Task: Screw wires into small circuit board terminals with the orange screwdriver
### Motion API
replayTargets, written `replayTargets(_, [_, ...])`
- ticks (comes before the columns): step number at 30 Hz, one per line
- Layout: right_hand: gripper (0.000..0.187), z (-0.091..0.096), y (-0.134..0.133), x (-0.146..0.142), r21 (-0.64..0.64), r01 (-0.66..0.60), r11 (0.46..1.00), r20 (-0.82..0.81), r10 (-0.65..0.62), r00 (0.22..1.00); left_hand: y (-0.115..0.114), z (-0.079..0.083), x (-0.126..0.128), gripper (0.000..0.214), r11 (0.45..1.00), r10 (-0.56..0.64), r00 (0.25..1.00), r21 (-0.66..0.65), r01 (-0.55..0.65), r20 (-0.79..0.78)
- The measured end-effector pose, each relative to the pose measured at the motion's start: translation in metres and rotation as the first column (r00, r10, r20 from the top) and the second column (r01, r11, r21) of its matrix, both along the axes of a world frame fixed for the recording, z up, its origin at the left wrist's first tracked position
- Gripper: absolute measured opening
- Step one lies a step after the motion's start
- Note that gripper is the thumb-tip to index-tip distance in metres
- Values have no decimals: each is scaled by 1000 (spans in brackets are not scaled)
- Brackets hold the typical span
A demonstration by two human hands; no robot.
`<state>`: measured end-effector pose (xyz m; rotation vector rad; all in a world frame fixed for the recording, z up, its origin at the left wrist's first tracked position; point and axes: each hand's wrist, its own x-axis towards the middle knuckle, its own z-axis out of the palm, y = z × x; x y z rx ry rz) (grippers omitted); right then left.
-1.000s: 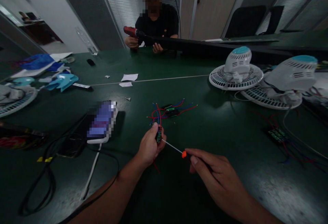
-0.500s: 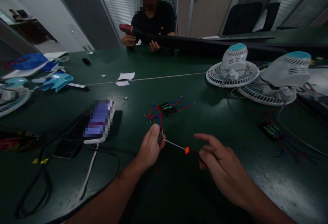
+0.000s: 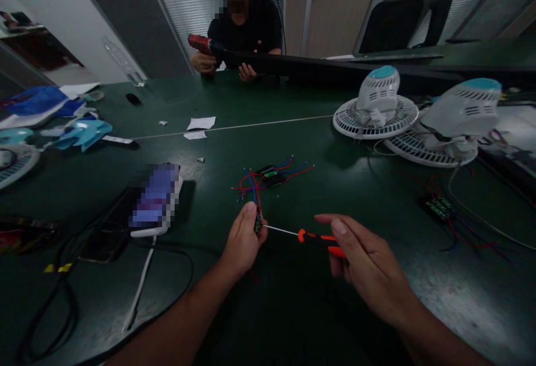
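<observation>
Between the thumb and fingers of my left hand (image 3: 245, 237) is a small green circuit board (image 3: 257, 222), held on edge, with red and blue wires rising from its top. My right hand (image 3: 364, 254) grips a screwdriver (image 3: 312, 236) by its black and orange handle, index finger stretched out along it. The thin metal shaft points left, its tip at the board's edge; whether it sits in a screw is too small to tell. Just beyond my left hand lie more green boards (image 3: 272, 175) in black casings, with red and blue wires.
Two white fan heads (image 3: 379, 98) stand face down at right, near another wired board (image 3: 439, 208). A phone (image 3: 154, 196) on a white stand and black cables (image 3: 73, 299) lie at left. Across the table a person (image 3: 247, 25) holds a red power drill (image 3: 200, 44) against a long black bar.
My right thumb has lifted and shifted along the screwdriver handle, showing more of its orange and black grip. The view has shifted slightly; my left hand keeps its hold on the board.
</observation>
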<state>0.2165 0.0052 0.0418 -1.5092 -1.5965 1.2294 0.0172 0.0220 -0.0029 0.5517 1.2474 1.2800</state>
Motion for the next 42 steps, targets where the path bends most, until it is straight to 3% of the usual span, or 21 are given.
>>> replayTargets(15, [33,-6,-2,-1,237,-20,971,100,-4,995,2,0,-2,40,999,-34,999,2,34,-26])
replayTargets(24, [32,-9,-3,0,229,29,973,18,-34,999,2,1,0,47,1000,-22,996,12,23,-82])
replayTargets(29, [40,-5,-1,-1,188,16,982,87,-33,996,3,0,1,50,1000,-8,996,-7,7,-90])
replayTargets(35, [32,-3,-2,-3,285,19,958,93,-47,995,3,-3,-1,50,999,-26,995,17,28,-91])
replayTargets(42, [31,-11,-1,-3,286,41,957,83,-67,994,3,-2,0,51,999,-37,993,11,38,-109])
